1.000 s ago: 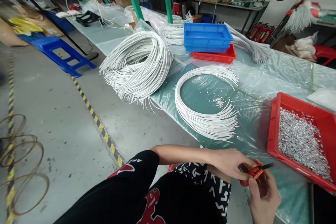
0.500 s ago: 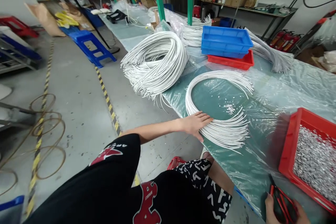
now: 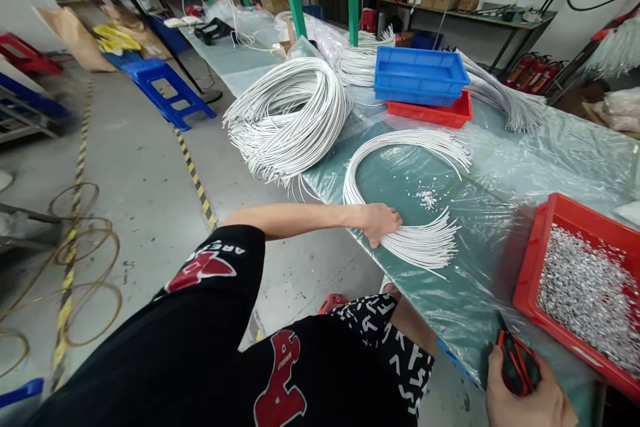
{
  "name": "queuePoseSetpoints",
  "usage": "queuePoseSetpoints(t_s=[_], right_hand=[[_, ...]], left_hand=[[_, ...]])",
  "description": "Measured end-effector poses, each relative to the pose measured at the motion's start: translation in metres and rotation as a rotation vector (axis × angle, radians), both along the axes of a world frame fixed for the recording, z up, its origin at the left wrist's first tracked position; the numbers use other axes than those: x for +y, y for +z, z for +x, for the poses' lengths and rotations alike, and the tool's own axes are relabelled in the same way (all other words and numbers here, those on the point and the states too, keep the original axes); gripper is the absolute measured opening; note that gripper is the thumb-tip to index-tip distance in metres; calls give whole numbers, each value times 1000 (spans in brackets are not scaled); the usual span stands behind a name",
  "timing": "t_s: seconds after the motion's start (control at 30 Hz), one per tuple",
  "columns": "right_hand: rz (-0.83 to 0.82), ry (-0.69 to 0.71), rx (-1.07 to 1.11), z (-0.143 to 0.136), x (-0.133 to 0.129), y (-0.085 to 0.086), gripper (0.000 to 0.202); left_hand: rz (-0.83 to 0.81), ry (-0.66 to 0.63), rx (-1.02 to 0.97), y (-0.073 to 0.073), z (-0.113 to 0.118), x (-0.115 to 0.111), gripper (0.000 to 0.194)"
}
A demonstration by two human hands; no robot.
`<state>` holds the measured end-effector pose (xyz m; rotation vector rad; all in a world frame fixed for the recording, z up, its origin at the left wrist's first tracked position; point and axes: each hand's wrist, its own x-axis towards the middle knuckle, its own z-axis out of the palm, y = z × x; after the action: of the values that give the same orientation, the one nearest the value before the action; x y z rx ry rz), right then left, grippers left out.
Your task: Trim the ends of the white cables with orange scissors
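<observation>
My left hand (image 3: 381,223) is closed around one end of a looped bundle of white cables (image 3: 356,173) at the table's near edge. The fanned cable ends stick out to the right of its fingers, and the other end of the loop curves away at the back. At lower right, my right hand (image 3: 525,387) grips red-handled pliers (image 3: 518,359), whose dark jaws point up and to the left. Small white scraps (image 3: 427,199) lie inside the loop.
To the right is a red tray (image 3: 531,267) full of small shiny metal pieces. A large coil of white cables (image 3: 295,120) hangs partly over the table edge. Blue trays (image 3: 421,73) sit on a red tray (image 3: 435,112) behind the loop. Plastic film covers the green table (image 3: 480,247).
My left hand, flat on the cables before, has curled its fingers round the bundle. My right hand and the pliers show more fully now. The view has shifted slightly.
</observation>
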<state>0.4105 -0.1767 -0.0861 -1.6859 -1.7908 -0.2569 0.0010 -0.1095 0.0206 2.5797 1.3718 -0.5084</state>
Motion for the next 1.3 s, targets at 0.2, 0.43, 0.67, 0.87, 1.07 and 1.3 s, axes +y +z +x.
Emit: queuePoseSetpoints(t_s=[0.2, 0.43, 0.67, 0.87, 1.07, 1.3], right_hand=[[152, -60, -96, -6, 0, 0, 52], [170, -44, -56, -9, 0, 1, 45], [119, -12, -59, -9, -4, 8, 48], [102, -6, -4, -9, -6, 3, 49], [114, -10, -6, -10, -7, 5, 50], [150, -4, -47, -11, -4, 8, 48]], left_hand=[[47, 33, -1, -9, 11, -1, 51], [58, 114, 1, -11, 15, -7, 39], [67, 217, -29, -15, 16, -6, 26], [72, 180, -39, -18, 13, -15, 32], [5, 147, -48, -13, 11, -4, 26], [82, 235, -117, -8, 5, -14, 31]])
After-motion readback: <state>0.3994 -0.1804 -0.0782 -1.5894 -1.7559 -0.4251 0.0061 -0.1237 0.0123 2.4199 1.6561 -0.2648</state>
